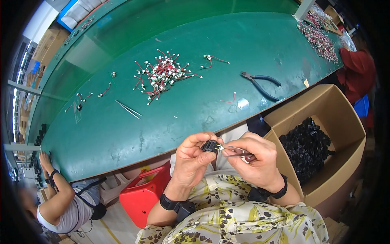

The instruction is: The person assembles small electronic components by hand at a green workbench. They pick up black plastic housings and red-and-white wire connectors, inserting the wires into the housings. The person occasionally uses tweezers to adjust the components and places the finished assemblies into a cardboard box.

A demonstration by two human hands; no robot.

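The left hand (187, 162) is pinching a black block (209, 146) between thumb and fingers, its pale pins (218, 148) pointing right — toward the tweezers (243, 155) that the right hand (262, 153) is clamping, just beside the block's pin end.

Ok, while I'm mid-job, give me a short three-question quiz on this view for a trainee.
1. Which hand holds the pronged black part?
2. True or false: the pliers lie to the right of the pile of red-wired connectors.
3. Fill in the colour: the open cardboard box contains a heap of ___ pieces.

Key:
1. The left hand.
2. True.
3. Black.
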